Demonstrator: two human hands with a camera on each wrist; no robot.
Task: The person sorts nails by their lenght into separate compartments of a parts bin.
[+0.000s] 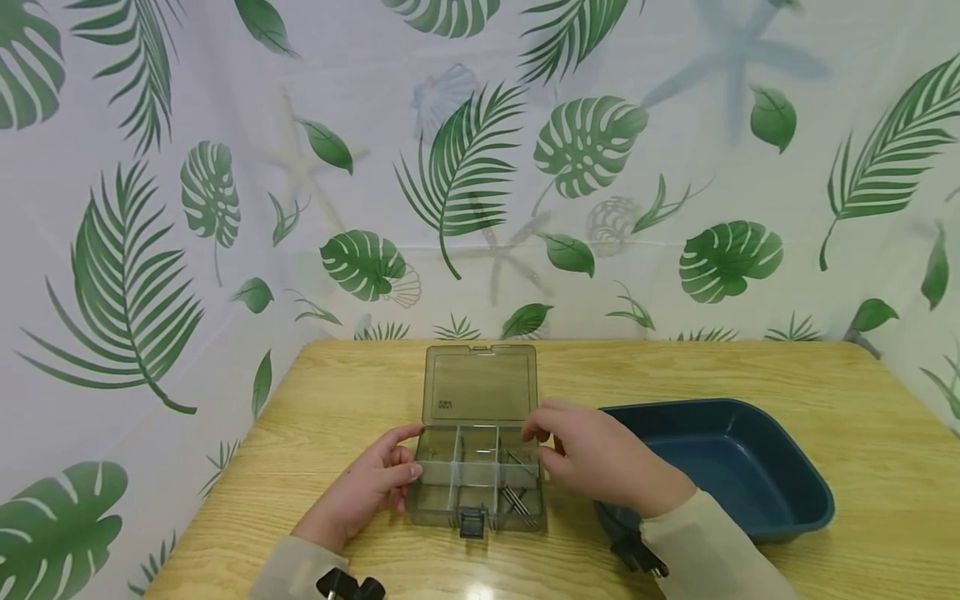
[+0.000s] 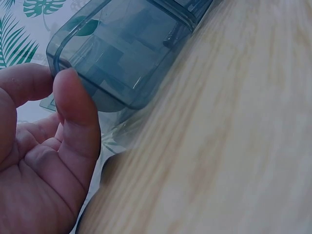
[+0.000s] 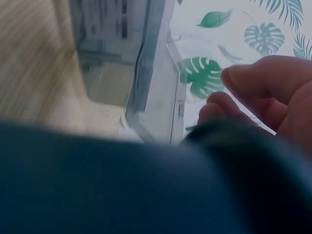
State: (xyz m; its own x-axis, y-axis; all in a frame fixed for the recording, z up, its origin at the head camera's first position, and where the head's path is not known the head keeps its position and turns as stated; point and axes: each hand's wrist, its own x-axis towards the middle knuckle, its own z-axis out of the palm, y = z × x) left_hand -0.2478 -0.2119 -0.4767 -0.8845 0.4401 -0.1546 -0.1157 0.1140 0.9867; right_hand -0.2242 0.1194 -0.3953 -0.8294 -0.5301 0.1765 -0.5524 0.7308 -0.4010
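Two pale sleeves (image 1: 712, 550) entered the head view along its bottom edge, a black fitting (image 1: 637, 552) at each cuff. Between the hands, low in the middle of the frame, lay a translucent grey compartment box (image 1: 432, 518), its lid (image 1: 480, 383) raised at the back and its dark latch (image 1: 472, 523) toward the bottom edge. At the box's left side, the left hand (image 1: 367, 483) pinched the wall, thumb and bent fingers touching the plastic, as the left wrist view also showed. Right of the box, the right hand (image 1: 592, 454) reached over its right edge, fingertips above the upper right compartment; its fingers were loosely bent, thumb apart from forefinger, with nothing visible between them. Whether those fingertips touched the box could not be told. Slim metal rods (image 1: 517, 500) lay in the lower right compartment, under and just left of the right hand's reach, and more thin pieces, too small to make out, lay in the one above. Partly behind the right forearm, at the lower right, stood a dark blue basin (image 1: 750, 479). Box and basin rested on a wooden table (image 1: 420, 575), with leaf-print cloth (image 1: 495, 58) filling the upper frame
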